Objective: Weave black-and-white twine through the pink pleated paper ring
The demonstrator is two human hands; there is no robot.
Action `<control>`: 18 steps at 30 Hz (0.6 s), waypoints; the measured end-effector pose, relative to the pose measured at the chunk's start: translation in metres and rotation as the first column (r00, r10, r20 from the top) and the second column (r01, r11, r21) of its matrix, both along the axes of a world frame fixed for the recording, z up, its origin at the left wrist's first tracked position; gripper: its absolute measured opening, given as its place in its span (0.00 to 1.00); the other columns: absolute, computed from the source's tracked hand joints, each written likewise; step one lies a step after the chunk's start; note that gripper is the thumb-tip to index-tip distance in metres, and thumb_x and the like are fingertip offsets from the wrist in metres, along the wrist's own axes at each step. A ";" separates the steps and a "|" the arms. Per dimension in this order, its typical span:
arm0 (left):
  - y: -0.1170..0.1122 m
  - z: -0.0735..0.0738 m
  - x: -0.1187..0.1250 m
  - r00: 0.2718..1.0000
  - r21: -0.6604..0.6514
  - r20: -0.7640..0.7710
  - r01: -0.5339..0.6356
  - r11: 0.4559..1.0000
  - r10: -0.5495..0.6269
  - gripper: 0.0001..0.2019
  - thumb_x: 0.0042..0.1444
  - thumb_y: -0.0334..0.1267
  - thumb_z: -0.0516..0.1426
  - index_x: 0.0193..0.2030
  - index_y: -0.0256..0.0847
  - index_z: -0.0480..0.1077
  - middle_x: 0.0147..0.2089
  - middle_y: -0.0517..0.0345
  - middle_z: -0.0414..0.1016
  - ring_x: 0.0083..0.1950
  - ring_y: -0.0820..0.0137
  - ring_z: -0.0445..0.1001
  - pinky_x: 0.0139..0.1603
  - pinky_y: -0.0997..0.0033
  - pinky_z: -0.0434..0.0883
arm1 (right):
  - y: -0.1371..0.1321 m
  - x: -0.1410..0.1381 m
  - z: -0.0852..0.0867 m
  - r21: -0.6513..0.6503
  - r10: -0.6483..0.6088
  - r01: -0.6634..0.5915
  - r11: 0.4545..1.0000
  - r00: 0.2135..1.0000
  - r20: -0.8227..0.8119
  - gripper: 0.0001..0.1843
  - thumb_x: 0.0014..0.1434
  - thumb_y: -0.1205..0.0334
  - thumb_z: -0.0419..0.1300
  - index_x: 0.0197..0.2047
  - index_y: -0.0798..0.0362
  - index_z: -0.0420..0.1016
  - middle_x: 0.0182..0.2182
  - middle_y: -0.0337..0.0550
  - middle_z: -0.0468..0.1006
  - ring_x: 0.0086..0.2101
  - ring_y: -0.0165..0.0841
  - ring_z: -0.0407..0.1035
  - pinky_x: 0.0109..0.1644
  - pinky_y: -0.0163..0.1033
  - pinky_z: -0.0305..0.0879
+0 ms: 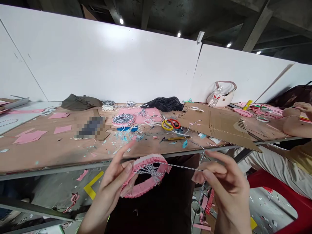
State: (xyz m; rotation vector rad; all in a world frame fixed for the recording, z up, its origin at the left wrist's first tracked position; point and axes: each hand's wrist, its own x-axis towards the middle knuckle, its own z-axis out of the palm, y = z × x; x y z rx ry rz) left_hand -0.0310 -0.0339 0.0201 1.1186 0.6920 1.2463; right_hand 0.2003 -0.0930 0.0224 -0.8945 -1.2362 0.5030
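Pink ring, pleated at the rim, its middle crossed by strands of black-and-white cord. Position: over the wearer's lap, just in front of the tabletop edge, between the two hands.

Left hand: thumb and fingers closed on the ring's left side, index finger extended upward, clear of it. Right hand: thumb and forefinger pinched narrow on the cord, remaining fingers loosely spread.

Key relation: ring lies left of the right hand, well apart from it, joined by one straight, apparently taut run of cord. That run leaves the ring's upper right side and goes almost level, dipping slightly toward the pinch. Left hand is the nearer, in contact.

Ring tilted; its longer visible axis slopes from lower left to upper right, opening partly in view. Cord beyond the pinch rises and trails onto the tabletop; another length hangs below the right hand.

Beyond the ring: a second wound ring, flat on the tabletop; scissors to its right; a yellow cutter nearer the edge. Far right, another person's arm.
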 end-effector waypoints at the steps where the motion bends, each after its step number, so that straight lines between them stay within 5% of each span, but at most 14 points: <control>1: -0.001 0.000 0.002 1.000 -0.009 0.004 0.009 1.000 -0.009 0.28 0.62 0.44 0.60 0.69 0.48 0.62 0.20 0.69 0.56 0.20 0.77 0.49 0.21 0.75 0.47 | -0.003 0.001 0.001 0.009 -0.007 0.007 1.000 1.000 -0.003 0.14 0.67 0.65 0.62 0.54 0.41 0.75 0.24 0.34 0.77 0.25 0.31 0.74 0.31 0.34 0.72; 9: 0.006 -0.002 0.006 0.996 -0.131 0.084 0.015 0.991 -0.004 0.24 0.62 0.44 0.61 0.63 0.45 0.66 0.23 0.69 0.57 0.21 0.81 0.46 0.21 0.79 0.48 | -0.016 -0.002 -0.004 -0.085 0.105 -0.087 0.993 0.967 0.231 0.15 0.68 0.65 0.60 0.53 0.36 0.76 0.25 0.32 0.78 0.24 0.29 0.74 0.36 0.35 0.73; 15: 0.012 -0.004 0.000 0.979 -0.194 0.198 0.085 0.977 -0.046 0.20 0.62 0.41 0.62 0.59 0.43 0.70 0.23 0.69 0.58 0.19 0.82 0.44 0.19 0.81 0.48 | -0.015 0.002 -0.008 -0.154 0.162 -0.128 0.980 0.959 0.234 0.15 0.69 0.65 0.58 0.53 0.35 0.75 0.24 0.31 0.77 0.23 0.28 0.74 0.28 0.31 0.68; 18: 0.015 -0.007 -0.001 0.978 -0.225 0.204 0.098 0.969 -0.052 0.19 0.61 0.41 0.62 0.58 0.42 0.71 0.23 0.69 0.58 0.18 0.83 0.45 0.18 0.82 0.49 | -0.017 0.002 -0.009 -0.192 0.222 -0.170 0.967 0.929 0.296 0.17 0.69 0.65 0.58 0.55 0.34 0.73 0.25 0.30 0.78 0.23 0.29 0.75 0.33 0.34 0.72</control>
